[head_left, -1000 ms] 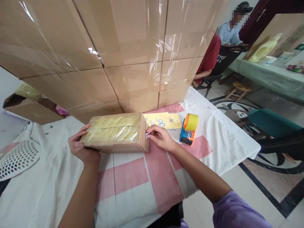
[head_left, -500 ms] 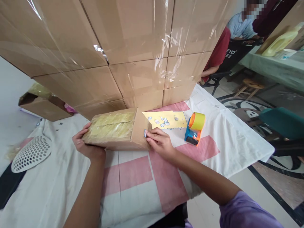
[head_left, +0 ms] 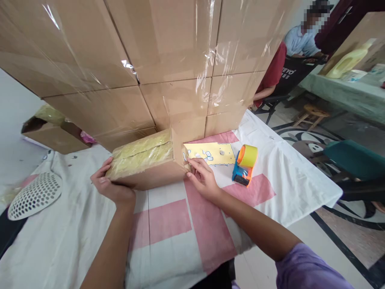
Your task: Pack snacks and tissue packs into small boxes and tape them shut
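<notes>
A long cardboard box [head_left: 147,176], its top covered with yellow tape, sits slightly tilted on the cloth in front of me. My left hand [head_left: 112,186] is wrapped around its left end. At the right end, the thumb and fingers of my right hand [head_left: 204,176] close on the box's edge. A small white-and-blue label seen on that end face earlier is hidden from me now. Just beyond my right hand lies a yellow sheet [head_left: 224,152] with several small pale labels on it. To its right stands a blue and orange tape dispenser [head_left: 244,164] with a yellow roll.
A wall of taped cardboard boxes [head_left: 177,96] rises behind the work spot. At left are an open box [head_left: 57,134] and a white perforated piece [head_left: 36,196]. Two people sit beyond the table at right, near a black chair [head_left: 288,76] and a wooden stool [head_left: 313,114].
The box has turned, so its right end face points farther away and its near side shows more. My right fingers have shifted from the label on the end face to the edge.
</notes>
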`<state>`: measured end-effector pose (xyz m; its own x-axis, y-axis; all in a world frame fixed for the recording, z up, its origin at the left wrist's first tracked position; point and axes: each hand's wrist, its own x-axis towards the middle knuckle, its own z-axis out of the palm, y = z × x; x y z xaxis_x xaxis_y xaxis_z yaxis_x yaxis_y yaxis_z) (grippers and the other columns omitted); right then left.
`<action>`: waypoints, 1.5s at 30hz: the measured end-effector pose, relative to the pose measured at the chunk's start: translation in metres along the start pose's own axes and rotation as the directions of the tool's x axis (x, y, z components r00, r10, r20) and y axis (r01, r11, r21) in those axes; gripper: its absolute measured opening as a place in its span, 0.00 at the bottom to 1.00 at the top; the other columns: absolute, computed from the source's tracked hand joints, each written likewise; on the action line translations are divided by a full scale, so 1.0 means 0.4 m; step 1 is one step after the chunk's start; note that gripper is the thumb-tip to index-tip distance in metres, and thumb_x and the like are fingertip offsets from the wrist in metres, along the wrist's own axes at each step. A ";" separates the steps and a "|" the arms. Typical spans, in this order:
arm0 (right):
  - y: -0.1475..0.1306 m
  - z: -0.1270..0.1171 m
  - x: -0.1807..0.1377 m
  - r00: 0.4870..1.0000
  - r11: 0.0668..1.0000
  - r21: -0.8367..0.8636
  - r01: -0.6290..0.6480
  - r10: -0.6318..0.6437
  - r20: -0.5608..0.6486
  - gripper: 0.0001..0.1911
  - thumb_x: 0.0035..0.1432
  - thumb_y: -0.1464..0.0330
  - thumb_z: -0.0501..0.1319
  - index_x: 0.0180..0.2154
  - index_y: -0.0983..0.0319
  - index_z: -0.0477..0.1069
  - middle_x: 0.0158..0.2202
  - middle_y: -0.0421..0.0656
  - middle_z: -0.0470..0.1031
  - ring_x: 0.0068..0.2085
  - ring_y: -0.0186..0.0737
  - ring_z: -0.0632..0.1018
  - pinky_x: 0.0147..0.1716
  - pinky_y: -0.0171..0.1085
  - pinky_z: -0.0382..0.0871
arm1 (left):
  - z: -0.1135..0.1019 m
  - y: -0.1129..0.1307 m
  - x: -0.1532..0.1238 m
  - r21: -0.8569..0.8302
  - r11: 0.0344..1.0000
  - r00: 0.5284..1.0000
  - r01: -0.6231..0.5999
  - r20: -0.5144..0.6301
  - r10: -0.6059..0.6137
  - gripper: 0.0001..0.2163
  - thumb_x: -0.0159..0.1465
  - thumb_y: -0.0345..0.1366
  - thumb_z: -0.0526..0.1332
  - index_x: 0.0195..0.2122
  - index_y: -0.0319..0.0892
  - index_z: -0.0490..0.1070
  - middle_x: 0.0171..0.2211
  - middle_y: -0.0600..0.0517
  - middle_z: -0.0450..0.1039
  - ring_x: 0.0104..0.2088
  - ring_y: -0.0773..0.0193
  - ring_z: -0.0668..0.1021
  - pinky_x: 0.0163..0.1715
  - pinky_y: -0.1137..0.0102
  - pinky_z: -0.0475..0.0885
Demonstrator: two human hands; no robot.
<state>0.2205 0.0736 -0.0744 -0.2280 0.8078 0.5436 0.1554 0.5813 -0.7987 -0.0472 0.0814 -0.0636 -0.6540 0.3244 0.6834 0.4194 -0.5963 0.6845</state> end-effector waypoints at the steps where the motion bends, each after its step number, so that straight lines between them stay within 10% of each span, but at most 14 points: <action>1: -0.003 0.000 0.001 1.000 1.000 0.004 0.014 -0.014 -0.001 0.23 0.69 0.64 0.59 0.64 0.49 0.67 0.54 0.48 0.67 0.49 0.43 0.74 0.49 0.44 0.73 | 0.000 0.000 -0.001 -0.010 1.000 1.000 0.001 -0.006 -0.001 0.10 0.69 0.34 0.43 0.39 0.43 0.63 0.47 0.46 0.77 0.53 0.57 0.77 0.61 0.50 0.66; 20: -0.021 -0.011 0.014 0.988 0.993 0.066 -0.099 0.090 0.128 0.25 0.64 0.58 0.65 0.61 0.50 0.70 0.60 0.48 0.61 0.37 0.35 0.74 0.39 0.41 0.75 | -0.025 -0.016 0.012 -0.006 0.995 0.994 0.101 0.032 -0.101 0.10 0.68 0.39 0.47 0.39 0.49 0.66 0.52 0.52 0.78 0.59 0.52 0.76 0.64 0.44 0.63; 24: -0.021 -0.022 0.019 0.964 0.982 0.034 -0.186 0.175 0.202 0.46 0.54 0.58 0.72 0.69 0.49 0.56 0.70 0.53 0.52 0.38 0.36 0.78 0.46 0.46 0.77 | -0.032 -0.008 0.019 0.084 0.985 0.988 0.153 -0.010 -0.153 0.11 0.66 0.38 0.49 0.37 0.51 0.71 0.54 0.54 0.77 0.61 0.50 0.74 0.65 0.45 0.63; 28: -0.018 -0.043 0.027 0.932 0.980 -0.037 -0.194 0.196 0.306 0.69 0.47 0.56 0.76 0.74 0.51 0.31 0.72 0.54 0.49 0.64 0.56 0.69 0.62 0.53 0.66 | -0.046 0.014 0.012 0.305 0.937 0.985 0.167 -0.008 -0.173 0.13 0.63 0.38 0.52 0.37 0.52 0.77 0.49 0.52 0.78 0.58 0.46 0.75 0.61 0.47 0.67; 33: -0.036 -0.083 0.050 0.890 0.961 -0.123 -0.246 0.275 0.363 0.80 0.35 0.55 0.80 0.74 0.55 0.26 0.70 0.56 0.49 0.68 0.62 0.62 0.64 0.54 0.61 | -0.027 0.044 0.003 0.313 0.944 0.983 0.102 0.115 -0.144 0.16 0.63 0.39 0.52 0.42 0.52 0.80 0.47 0.50 0.79 0.54 0.43 0.76 0.55 0.48 0.71; 37: -0.107 -0.158 0.083 0.967 0.978 -0.104 -0.183 0.198 0.161 0.71 0.35 0.57 0.79 0.73 0.56 0.42 0.65 0.53 0.59 0.61 0.57 0.71 0.59 0.50 0.69 | 0.083 0.096 0.036 0.099 0.974 0.965 0.202 0.149 -0.215 0.19 0.66 0.44 0.52 0.52 0.48 0.76 0.49 0.48 0.78 0.51 0.49 0.79 0.48 0.54 0.76; 40: -0.176 -0.266 0.083 0.979 0.978 -0.089 -0.189 0.181 -0.093 0.63 0.40 0.57 0.78 0.71 0.58 0.45 0.61 0.54 0.64 0.54 0.54 0.76 0.51 0.48 0.76 | 0.171 0.166 0.056 -0.096 0.965 0.904 0.244 0.382 -0.191 0.22 0.68 0.45 0.53 0.62 0.47 0.66 0.51 0.46 0.77 0.49 0.54 0.80 0.45 0.59 0.77; 45: -0.209 -0.537 -0.015 0.783 0.957 -0.185 -0.225 0.064 -0.619 0.59 0.42 0.53 0.77 0.68 0.58 0.48 0.62 0.58 0.63 0.51 0.55 0.78 0.40 0.47 0.79 | 0.154 0.193 0.043 -0.051 0.994 0.830 0.097 0.555 -0.052 0.18 0.69 0.44 0.57 0.57 0.45 0.69 0.54 0.43 0.76 0.54 0.53 0.78 0.50 0.58 0.75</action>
<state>0.4155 0.0413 0.0445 0.4266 0.7299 0.5341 0.3780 0.3926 -0.8385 0.0128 0.0863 0.0166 -0.2154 0.7080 0.6726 0.3214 -0.5990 0.7335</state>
